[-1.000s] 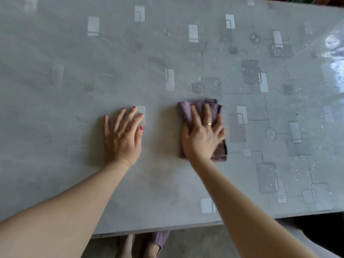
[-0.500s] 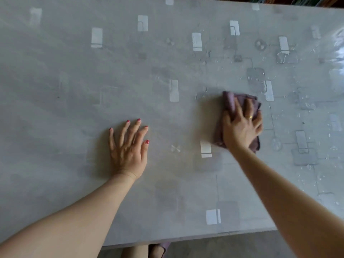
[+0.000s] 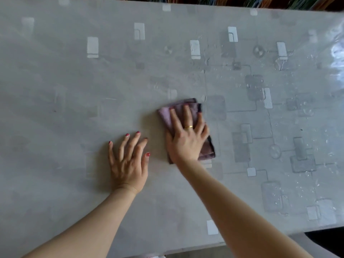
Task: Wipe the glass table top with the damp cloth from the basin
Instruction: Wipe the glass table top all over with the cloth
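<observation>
While the near edge of the glass table top (image 3: pixel 167 211) looks dull and free of drops, both forearms reach out over it from the bottom of the view. The left hand (image 3: pixel 128 162) lies flat on the glass with its fingers spread and straight, holding nothing, seemingly as a brace. Just beside it, a little farther out, the right hand (image 3: pixel 186 138) presses down on the folded purple cloth (image 3: pixel 206 151), fingers stretched straight over the fabric instead of curling round it; a gold ring shows on one finger. The cloth lies flat near the middle of the table, its far edge and right corner sticking out past the hand. Beyond it and to the right, water drops (image 3: pixel 279 200) and smears glisten over the patterned squares, right up to the bright glare at the far right edge. I judge the job partly done: the left and near stretches look wiped, while the wet right side and far strip remain to be covered. The basin is not in view
</observation>
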